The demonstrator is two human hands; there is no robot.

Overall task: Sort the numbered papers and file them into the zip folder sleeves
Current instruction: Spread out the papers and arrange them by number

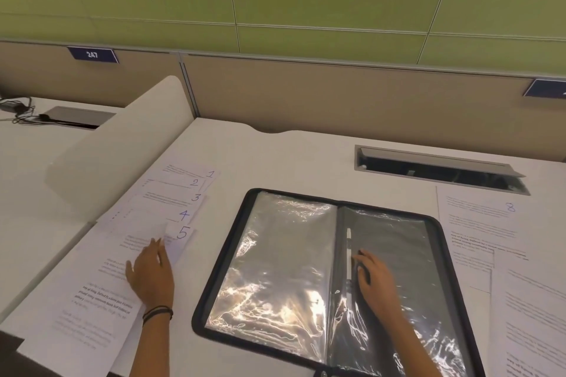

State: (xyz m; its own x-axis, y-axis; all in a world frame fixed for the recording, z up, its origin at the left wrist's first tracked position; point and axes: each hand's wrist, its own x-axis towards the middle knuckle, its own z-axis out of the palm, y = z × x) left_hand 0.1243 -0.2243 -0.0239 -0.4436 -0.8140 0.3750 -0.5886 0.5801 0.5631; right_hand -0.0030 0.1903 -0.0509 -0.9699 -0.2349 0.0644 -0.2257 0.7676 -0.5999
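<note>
Fingers (156, 251) of the left hand (151, 277) are lying straight and flat, pressing on the top sheet (92, 300) of the papers (171, 202); they are gripping nothing. Item, right hand (375, 277): it is resting on the right sleeve (404, 254) just beside the spine, its fingers (363, 259) curling down against a white strip (348, 254). From my remote feed I am not managing to tell whether they are pinching the plastic or only touching it. Item, folder (223, 257): black zip edge, lying open and flat on the desk (275, 156), between the two groups of paper. Its left sleeve (275, 254) is glaring with reflected light, so I am unable to read what either sleeve is holding. Item, papers left of the folder: they are overlapping in a fan, blue handwritten numbers showing at their corners, running from sheet 1 (210, 174) farthest from me to sheet 5 (183, 232) nearest the left hand. The top sheet is covering part of sheet 5, and I am not seeing its own number. Item, sheet 8 (477, 223): it is lying right of the folder, with more printed sheets (536, 315) overlapping it nearer me and running off the frame. Item, dark bands (157, 314): they are circling the left wrist. Item, hatch (438, 168): it is sitting in the desk behind the folder, lid tilting up. Item, divider (122, 147): white, standing just left of the fan. Item, placard (92, 54): it is reading 247, hanging on the beige panel under a green wall.
</note>
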